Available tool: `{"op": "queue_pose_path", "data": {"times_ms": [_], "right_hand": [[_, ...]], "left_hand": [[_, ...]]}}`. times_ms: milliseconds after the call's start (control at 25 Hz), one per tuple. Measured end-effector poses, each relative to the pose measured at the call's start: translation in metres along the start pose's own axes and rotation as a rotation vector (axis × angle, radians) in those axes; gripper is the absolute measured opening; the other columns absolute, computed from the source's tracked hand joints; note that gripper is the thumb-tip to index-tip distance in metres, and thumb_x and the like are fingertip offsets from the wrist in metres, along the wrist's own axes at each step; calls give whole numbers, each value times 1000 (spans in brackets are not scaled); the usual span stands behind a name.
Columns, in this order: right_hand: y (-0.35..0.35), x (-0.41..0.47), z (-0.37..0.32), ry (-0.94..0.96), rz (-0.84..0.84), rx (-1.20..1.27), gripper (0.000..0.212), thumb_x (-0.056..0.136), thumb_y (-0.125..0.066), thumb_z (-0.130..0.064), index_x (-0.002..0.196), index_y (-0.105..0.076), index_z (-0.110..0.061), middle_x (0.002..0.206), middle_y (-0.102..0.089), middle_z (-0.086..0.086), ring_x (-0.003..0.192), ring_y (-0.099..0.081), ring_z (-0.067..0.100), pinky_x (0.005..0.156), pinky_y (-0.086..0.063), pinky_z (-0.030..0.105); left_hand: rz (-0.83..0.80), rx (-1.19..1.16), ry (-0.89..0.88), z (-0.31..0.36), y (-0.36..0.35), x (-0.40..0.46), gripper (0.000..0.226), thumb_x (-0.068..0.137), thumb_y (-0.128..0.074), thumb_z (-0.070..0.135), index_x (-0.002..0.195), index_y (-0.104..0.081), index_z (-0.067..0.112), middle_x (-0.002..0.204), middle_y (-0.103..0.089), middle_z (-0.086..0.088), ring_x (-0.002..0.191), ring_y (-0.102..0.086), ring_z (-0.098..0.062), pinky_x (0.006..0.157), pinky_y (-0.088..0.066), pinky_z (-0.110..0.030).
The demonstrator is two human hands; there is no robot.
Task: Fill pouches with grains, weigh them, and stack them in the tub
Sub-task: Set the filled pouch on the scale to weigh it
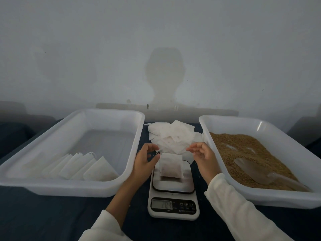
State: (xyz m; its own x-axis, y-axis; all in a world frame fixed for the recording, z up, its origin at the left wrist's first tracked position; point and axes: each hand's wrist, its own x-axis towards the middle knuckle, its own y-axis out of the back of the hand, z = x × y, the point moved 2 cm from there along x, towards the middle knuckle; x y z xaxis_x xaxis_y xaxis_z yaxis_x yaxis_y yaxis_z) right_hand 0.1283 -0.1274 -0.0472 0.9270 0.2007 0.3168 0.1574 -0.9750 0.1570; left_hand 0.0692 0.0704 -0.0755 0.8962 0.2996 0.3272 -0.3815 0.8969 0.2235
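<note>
A filled pouch rests on the kitchen scale for weighing; left hand and right hand hover beside it, fingers relaxed, grasping nothing.

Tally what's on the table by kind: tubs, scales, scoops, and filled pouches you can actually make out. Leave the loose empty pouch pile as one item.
Tubs: 2, the left tub and the grain tub
Scale: 1
Scoop: 1
Filled pouches: about 6, one pouch on the scale, about 5 stacked pouches in the left tub
Empty pouch pile: 1
Total: about 11
</note>
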Motion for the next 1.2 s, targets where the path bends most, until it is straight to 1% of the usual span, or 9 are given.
{"op": "queue_pose_path", "data": {"times_ms": [200,320,520,640,760,840,1000,1120,1200], "right_hand": [[-5,4,7,-22,-11,-19,33,84,-42,18,93,-55,-11,91,-66,1,89,-63,7,81,-46,14],[-12,14,19,-149,-43,-128,22,87,-51,10,96,-56,-10,95,-65,4,94,-62,17,79,-45,20],[-27,25,28,-302,-205,-280,22,84,-67,-11,103,-56,-14,92,-59,-2,92,-57,14,78,-43,20],[-29,24,20,-235,-214,-308,19,82,-67,-6,95,-58,-17,93,-62,-2,93,-60,15,74,-45,16],[-32,20,-2,-123,-220,-295,14,84,-66,-7,87,-59,-19,91,-64,-3,88,-61,9,69,-45,10],[-37,16,-25,-32,-236,-269,16,83,-67,-6,83,-59,-20,86,-64,-6,85,-61,8,68,-46,10],[-56,13,-75,164,-296,-157,15,81,-69,-5,79,-62,-18,76,-67,-9,76,-64,5,69,-51,14],[-83,18,-97,230,-299,-57,10,81,-71,-12,84,-63,-18,79,-67,-10,79,-63,4,74,-50,13],[-105,19,-101,210,-288,-54,16,83,-71,-20,94,-59,-19,87,-65,-10,82,-61,3,74,-49,12]], "left_hand": [[-16,38,3,-3,-3,2,20,89,-61,8,107,-55,17,106,-62,5,102,-61,-13,90,-52,-25],[-96,188,81,-6,-13,10,24,90,-62,15,112,-55,15,110,-60,6,108,-58,-12,85,-46,-13],[-230,467,211,-3,-35,23,58,84,-66,45,130,-44,18,128,-54,2,117,-52,-17,100,-43,-32],[-206,576,152,8,-39,23,61,74,-71,52,124,-49,23,116,-58,7,107,-55,-13,89,-43,-24],[-171,570,20,23,-39,14,31,80,-68,43,104,-60,25,93,-60,12,84,-57,-5,75,-47,-16],[-131,599,-75,36,-34,9,14,89,-58,33,93,-60,19,88,-59,8,77,-56,-7,70,-45,-14],[52,641,-165,67,0,11,18,97,-49,30,96,-58,15,85,-45,12,67,-43,3,59,-34,-4],[168,644,-184,92,39,13,19,96,-48,29,91,-57,13,83,-46,8,70,-44,-6,58,-33,-6],[208,623,-163,102,68,11,17,94,-53,28,85,-56,14,78,-47,7,66,-44,-6,60,-35,-6]]}}
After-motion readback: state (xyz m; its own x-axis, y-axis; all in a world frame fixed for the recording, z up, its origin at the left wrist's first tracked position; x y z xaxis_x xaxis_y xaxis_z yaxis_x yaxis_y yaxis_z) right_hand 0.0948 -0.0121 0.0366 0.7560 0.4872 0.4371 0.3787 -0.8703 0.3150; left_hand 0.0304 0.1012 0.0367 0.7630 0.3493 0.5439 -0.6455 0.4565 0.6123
